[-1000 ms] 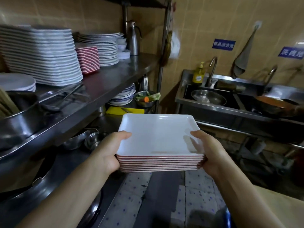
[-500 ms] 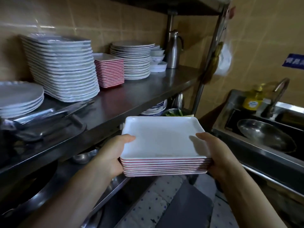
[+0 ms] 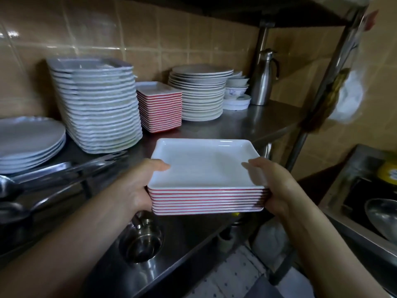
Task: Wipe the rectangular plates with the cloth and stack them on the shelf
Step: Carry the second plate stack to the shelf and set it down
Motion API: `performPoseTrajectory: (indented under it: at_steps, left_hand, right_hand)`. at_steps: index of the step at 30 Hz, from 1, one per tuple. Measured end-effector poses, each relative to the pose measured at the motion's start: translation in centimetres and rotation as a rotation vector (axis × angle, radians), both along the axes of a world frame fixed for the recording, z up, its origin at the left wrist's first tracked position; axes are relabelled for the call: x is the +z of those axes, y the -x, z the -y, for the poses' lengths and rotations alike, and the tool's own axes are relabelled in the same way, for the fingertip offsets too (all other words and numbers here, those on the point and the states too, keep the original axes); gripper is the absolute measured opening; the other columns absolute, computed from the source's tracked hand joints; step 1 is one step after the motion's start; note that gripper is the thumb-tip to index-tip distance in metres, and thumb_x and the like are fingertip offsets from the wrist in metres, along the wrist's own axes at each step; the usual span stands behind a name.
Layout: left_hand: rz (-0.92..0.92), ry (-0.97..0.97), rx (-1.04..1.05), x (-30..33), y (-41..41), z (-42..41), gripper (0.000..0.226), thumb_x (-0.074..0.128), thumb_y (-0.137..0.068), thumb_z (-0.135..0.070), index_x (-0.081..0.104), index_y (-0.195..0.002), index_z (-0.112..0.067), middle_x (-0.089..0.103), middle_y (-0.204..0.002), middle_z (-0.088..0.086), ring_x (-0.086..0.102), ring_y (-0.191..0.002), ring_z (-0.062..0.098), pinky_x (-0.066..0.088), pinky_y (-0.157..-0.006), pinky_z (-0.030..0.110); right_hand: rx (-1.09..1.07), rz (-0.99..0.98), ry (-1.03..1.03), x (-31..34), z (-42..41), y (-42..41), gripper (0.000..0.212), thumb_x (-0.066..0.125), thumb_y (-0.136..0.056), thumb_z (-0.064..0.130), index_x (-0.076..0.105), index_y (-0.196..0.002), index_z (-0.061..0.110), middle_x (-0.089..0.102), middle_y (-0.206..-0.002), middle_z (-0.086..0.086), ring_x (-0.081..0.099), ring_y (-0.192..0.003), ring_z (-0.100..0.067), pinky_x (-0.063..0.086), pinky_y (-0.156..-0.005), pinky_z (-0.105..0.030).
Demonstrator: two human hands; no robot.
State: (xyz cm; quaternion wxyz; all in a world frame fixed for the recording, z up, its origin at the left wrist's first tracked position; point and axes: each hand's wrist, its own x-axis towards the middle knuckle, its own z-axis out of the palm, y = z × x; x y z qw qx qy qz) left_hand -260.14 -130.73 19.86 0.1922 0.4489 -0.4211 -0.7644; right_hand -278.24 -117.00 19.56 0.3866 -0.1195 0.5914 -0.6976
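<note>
Head view: our left hand (image 3: 137, 190) and right hand (image 3: 277, 190) clasp the plate stack (image 3: 206, 168) between them (heavy, likely slippery), thumbs atop.

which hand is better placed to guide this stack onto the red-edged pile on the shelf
Left, probably. The red-edged pile stands up and to the left of the held stack, so the left hand grips the side nearer it. The right hand grips the far side and mainly shares the load.
</note>
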Motion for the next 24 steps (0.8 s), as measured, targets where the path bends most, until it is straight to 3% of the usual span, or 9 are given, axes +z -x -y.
performPoseTrajectory:
  at_steps: [3, 7, 9, 12, 14, 19, 22, 24]
  left_hand:
    - [0.0, 0.0, 0.033, 0.5, 1.4, 2.5, 0.018, 0.056, -0.083, -0.011, 0.06, -0.101, -0.007, 0.068, -0.084, 0.018, 0.063, -0.078, 0.036, 0.048, -0.063, 0.049]
    - [0.017, 0.017, 0.03, 0.9, 3.3, 5.4, 0.012, 0.054, -0.085, -0.013, 0.06, -0.094, -0.008, 0.07, -0.072, 0.016, 0.063, -0.073, 0.033, 0.047, -0.061, 0.047]
    - [0.041, 0.04, 0.041, 1.1, 4.2, 6.6, 0.011, 0.053, -0.086, -0.014, 0.058, -0.094, -0.008, 0.067, -0.08, 0.016, 0.061, -0.074, 0.033, 0.046, -0.062, 0.048]
    - [0.07, 0.072, 0.059, 1.4, 5.5, 8.1, 0.01, 0.051, -0.088, -0.014, 0.057, -0.094, -0.008, 0.064, -0.086, 0.016, 0.06, -0.077, 0.032, 0.045, -0.065, 0.048]
    - [0.08, 0.079, 0.07, 1.4, 6.4, 9.0, 0.01, 0.052, -0.088, -0.014, 0.056, -0.091, -0.006, 0.064, -0.084, 0.016, 0.06, -0.075, 0.031, 0.046, -0.066, 0.045]
    - [0.038, 0.076, 0.17, 0.9, 8.7, 10.5, 0.015, 0.049, -0.09, -0.013, 0.058, -0.094, -0.002, 0.064, -0.081, 0.017, 0.059, -0.075, 0.03, 0.046, -0.068, 0.039]
    - [0.028, 0.038, 0.242, 0.5, 9.8, 11.3, 0.017, 0.05, -0.088, -0.014, 0.058, -0.097, -0.003, 0.063, -0.074, 0.016, 0.057, -0.071, 0.029, 0.045, -0.066, 0.034]
    - [0.041, 0.045, 0.273, 0.3, 10.4, 11.7, 0.012, 0.05, -0.088, -0.012, 0.058, -0.091, -0.005, 0.062, -0.072, 0.016, 0.056, -0.069, 0.029, 0.045, -0.064, 0.034]
  right_hand:
    - [0.011, -0.018, -0.019, 0.6, 2.7, 1.5, 0.016, 0.051, -0.09, 0.012, 0.061, -0.079, 0.007, 0.06, -0.076, -0.008, 0.056, -0.064, -0.024, 0.046, -0.062, -0.03]
    - [0.028, -0.013, -0.071, 1.0, 5.5, 3.3, 0.009, 0.053, -0.088, 0.012, 0.06, -0.088, 0.006, 0.059, -0.085, -0.014, 0.058, -0.074, -0.031, 0.048, -0.071, -0.037]
    - [0.034, -0.005, -0.085, 1.2, 6.8, 4.2, 0.011, 0.054, -0.088, 0.012, 0.06, -0.093, 0.005, 0.061, -0.09, -0.016, 0.06, -0.078, -0.033, 0.05, -0.073, -0.039]
    - [0.065, 0.0, -0.088, 1.2, 8.6, 5.8, 0.012, 0.053, -0.089, 0.013, 0.059, -0.097, 0.005, 0.064, -0.085, -0.015, 0.062, -0.065, -0.03, 0.051, -0.053, -0.03]
    - [0.082, -0.007, -0.096, 1.2, 9.9, 6.9, 0.012, 0.053, -0.09, 0.013, 0.058, -0.097, 0.004, 0.065, -0.081, -0.015, 0.062, -0.061, -0.03, 0.05, -0.05, -0.029]
    - [0.163, -0.081, -0.116, 0.9, 13.1, 10.3, 0.012, 0.053, -0.091, 0.013, 0.059, -0.084, 0.004, 0.063, -0.086, -0.017, 0.06, -0.07, -0.033, 0.049, -0.065, -0.037]
    - [0.24, -0.078, -0.152, 0.6, 14.6, 12.0, 0.012, 0.055, -0.091, 0.018, 0.059, -0.087, 0.008, 0.066, -0.086, -0.017, 0.063, -0.076, -0.036, 0.054, -0.075, -0.044]
    - [0.284, -0.064, -0.153, 0.2, 15.4, 12.9, 0.012, 0.055, -0.091, 0.016, 0.059, -0.084, 0.007, 0.066, -0.081, -0.017, 0.062, -0.069, -0.035, 0.054, -0.069, -0.042]
